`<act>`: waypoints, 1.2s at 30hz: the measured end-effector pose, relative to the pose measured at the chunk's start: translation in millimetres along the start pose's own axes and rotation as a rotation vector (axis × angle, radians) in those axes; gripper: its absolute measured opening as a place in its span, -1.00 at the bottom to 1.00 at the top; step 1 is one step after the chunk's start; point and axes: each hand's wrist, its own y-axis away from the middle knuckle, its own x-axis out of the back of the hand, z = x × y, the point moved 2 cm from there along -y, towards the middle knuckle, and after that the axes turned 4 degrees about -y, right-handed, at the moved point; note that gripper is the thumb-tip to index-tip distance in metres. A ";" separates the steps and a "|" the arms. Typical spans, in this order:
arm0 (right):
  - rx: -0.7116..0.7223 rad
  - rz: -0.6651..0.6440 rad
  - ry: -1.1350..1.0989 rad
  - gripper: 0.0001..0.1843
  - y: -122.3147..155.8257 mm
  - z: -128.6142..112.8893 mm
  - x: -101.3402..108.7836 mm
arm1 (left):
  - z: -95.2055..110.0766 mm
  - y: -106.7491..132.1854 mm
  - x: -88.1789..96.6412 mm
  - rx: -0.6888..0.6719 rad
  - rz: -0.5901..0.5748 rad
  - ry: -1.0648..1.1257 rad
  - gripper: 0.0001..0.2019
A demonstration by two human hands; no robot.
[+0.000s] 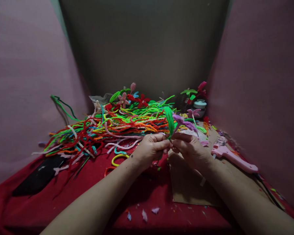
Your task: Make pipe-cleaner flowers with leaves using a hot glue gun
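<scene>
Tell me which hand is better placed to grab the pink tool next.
Likely the right hand: the pink tool lies on its side, while the left hand is farther away. Both are busy at the green loop.

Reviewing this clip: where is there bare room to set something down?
Mostly bare: the red cloth between the black item and left forearm, and the near part of the cardboard between the forearms. Scraps fleck the cloth nearer the camera. Crowded: behind the left hand and right hand, with heaped fuzzy stems; far right, around the pink tool.
</scene>
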 end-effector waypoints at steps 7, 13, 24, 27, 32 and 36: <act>-0.099 -0.076 -0.135 -0.77 -0.9 4.5 2.1 | -1.4 1.4 -5.6 0.068 -0.105 0.146 -0.74; -0.109 -0.169 -0.114 -0.77 1.5 -0.4 -4.2 | -4.2 1.8 -5.2 0.094 -0.228 0.192 -0.74; 0.043 -0.001 -0.075 -0.80 -0.5 8.8 -7.7 | -0.6 2.6 -6.1 -0.489 0.320 -0.768 -0.87; 0.011 0.023 -0.054 -0.79 2.3 7.9 -9.3 | -2.1 1.1 -5.5 -0.438 0.315 -0.620 -0.83; 0.024 0.033 0.012 -0.82 3.4 6.3 -2.4 | 6.1 1.5 -8.7 -0.219 0.219 -0.271 -0.76; 0.092 -0.033 0.070 -0.90 1.6 5.1 0.5 | 7.3 3.3 -8.9 -0.090 0.152 -0.191 -0.68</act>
